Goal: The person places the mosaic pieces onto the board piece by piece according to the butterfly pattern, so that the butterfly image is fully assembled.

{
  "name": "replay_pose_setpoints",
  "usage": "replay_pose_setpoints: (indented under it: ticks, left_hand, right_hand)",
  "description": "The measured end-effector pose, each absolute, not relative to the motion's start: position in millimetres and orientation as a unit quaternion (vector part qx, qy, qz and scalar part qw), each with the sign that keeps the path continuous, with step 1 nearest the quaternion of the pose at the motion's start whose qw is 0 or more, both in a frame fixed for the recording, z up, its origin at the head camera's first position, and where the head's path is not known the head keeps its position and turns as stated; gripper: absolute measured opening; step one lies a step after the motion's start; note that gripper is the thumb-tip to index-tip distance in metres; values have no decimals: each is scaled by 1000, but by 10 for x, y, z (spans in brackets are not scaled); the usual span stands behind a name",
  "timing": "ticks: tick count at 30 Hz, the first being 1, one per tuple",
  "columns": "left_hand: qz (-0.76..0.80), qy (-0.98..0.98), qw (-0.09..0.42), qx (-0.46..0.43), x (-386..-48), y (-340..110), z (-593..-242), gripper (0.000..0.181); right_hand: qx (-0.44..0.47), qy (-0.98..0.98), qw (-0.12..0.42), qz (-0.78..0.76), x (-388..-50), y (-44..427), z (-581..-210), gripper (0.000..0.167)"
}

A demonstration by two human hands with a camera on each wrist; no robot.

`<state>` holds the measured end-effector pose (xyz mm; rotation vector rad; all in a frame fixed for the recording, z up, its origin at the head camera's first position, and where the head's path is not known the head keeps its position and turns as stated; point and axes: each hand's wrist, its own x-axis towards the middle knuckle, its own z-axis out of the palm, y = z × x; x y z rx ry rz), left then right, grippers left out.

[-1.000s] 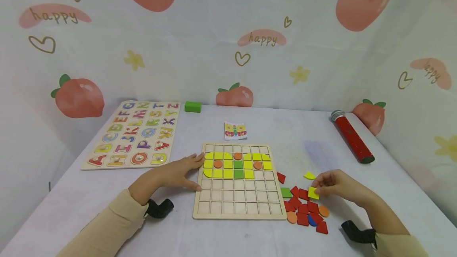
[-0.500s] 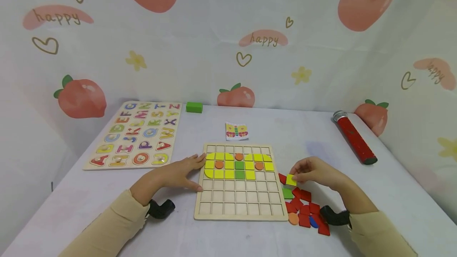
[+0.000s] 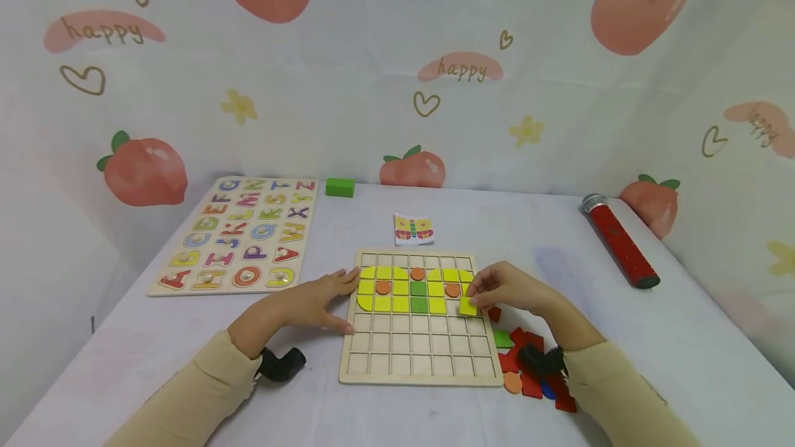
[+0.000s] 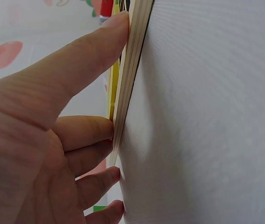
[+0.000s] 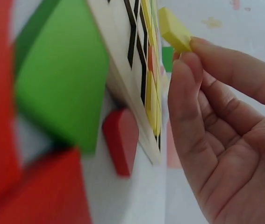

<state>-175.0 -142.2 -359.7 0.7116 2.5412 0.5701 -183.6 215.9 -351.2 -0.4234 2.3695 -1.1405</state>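
A wooden grid board lies mid-table, with yellow, green and orange tiles in its upper rows. My right hand pinches a yellow square tile between thumb and index finger, over the board's right side. In the right wrist view, that yellow square tile is tilted and apart from the board. My left hand rests with fingers spread at the board's left edge. From the left wrist, the thumb and fingers touch the board's side.
Loose red tiles, an orange disc and a green tile lie right of the board, partly under my right wrist. Behind stand a butterfly picture card and a green block. An alphabet board lies left, a red microphone right.
My right hand has carried the yellow square tile leftward from the loose pile to above the board's right side. The left hand has stayed at the board's edge.
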Motion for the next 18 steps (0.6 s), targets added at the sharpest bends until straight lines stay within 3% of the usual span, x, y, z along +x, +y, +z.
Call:
replay_pose_setpoints:
  ticks: [18]
  left_hand:
    - [212,917,222,254,-1750,-1418,-3590,92]
  right_hand:
    - [-157,896,183,-374,-1851,1911,-3593,14]
